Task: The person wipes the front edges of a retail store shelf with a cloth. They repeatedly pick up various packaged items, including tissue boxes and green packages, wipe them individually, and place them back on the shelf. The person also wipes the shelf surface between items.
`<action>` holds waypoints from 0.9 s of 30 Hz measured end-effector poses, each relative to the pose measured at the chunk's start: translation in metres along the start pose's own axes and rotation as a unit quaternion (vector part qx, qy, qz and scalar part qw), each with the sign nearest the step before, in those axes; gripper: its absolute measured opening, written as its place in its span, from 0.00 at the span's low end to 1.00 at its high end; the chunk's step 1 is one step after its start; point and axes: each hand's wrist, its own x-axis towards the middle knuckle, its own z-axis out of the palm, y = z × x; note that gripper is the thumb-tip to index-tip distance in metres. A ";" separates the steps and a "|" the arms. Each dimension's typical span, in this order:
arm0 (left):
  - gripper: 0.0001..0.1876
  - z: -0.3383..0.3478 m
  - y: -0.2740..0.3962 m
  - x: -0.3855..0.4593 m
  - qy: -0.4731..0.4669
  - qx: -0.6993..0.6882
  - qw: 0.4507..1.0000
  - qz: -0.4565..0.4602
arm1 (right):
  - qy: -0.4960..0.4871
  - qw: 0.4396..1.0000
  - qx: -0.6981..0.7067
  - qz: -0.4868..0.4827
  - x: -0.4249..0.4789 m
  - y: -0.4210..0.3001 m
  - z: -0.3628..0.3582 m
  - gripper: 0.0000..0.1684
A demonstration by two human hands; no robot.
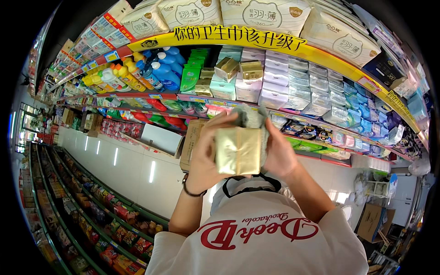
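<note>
Between my two hands, in front of my chest, is a shiny gold-wrapped pack (238, 151), its seamed end towards me. My left hand (202, 151) grips the pack from the left, fingers reaching over its top. My right hand (282, 153) holds a grey cloth (253, 117) against the pack's far and right sides. Past my hands, gold packs (227, 68) rest on top of mint and lilac packs (248, 90) on a shelf. More gold packs (205, 84) stand to their left, beside green packs (191, 74).
Blue bottles (166, 74) and yellow bottles (129, 74) fill the shelf's left part. Large white packs (264, 17) lie above a yellow printed strip (240, 37). A cardboard box (193, 144) stands by the lower shelf. Snack racks (113, 227) run along my left; an open carton (373, 221) sits behind me on the right.
</note>
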 end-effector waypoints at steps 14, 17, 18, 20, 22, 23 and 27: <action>0.39 0.038 0.010 0.002 0.072 0.157 0.975 -0.137 | 0.067 0.903 -0.342 -0.250 -0.004 0.018 0.005 0.26; 0.38 0.037 -0.014 -0.017 -0.019 0.162 0.981 -0.106 | -0.043 0.495 -0.763 -0.413 -0.001 -0.002 0.010 0.22; 0.38 0.032 -0.014 -0.017 -0.016 0.049 0.975 -0.217 | -0.055 0.493 -0.737 -0.459 0.008 -0.002 0.009 0.19; 0.39 0.029 -0.004 -0.012 0.062 -0.019 0.983 -0.169 | 0.025 0.761 -0.550 -0.342 0.007 0.008 0.003 0.18; 0.40 0.026 -0.002 -0.009 0.107 -0.039 0.985 -0.132 | 0.083 0.925 -0.333 -0.162 0.011 0.007 -0.004 0.21; 0.40 0.025 -0.004 -0.007 0.106 -0.026 0.987 -0.118 | 0.084 0.967 -0.215 -0.111 0.014 0.011 -0.006 0.23; 0.42 0.023 -0.026 -0.011 0.061 0.074 0.991 -0.089 | 0.068 0.997 0.044 0.015 0.020 0.036 -0.007 0.27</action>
